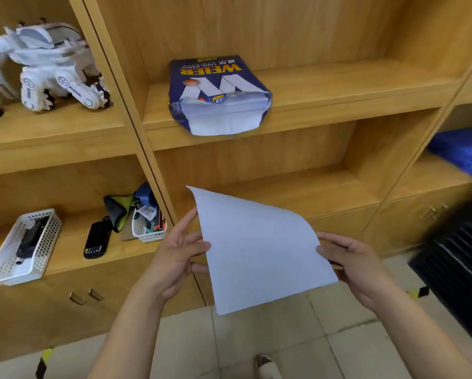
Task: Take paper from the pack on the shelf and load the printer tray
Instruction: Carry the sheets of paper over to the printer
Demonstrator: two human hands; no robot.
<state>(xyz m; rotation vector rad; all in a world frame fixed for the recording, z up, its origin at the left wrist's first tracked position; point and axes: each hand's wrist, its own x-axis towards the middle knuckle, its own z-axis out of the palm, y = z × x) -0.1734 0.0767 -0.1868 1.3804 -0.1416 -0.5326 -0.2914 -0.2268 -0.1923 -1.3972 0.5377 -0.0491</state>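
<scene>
A: Thin white paper sheets (262,250), smooth and curling at the top corner, are held in front of the wooden shelf (325,88). Grip?

B: Left hand (174,258) pinches the left edge, fingers fanned; right hand (352,261) pinches the right edge.

A: The pack?

B: Glossy blue paper wrapper (218,94), torn open, lies on the shelf above.
</scene>
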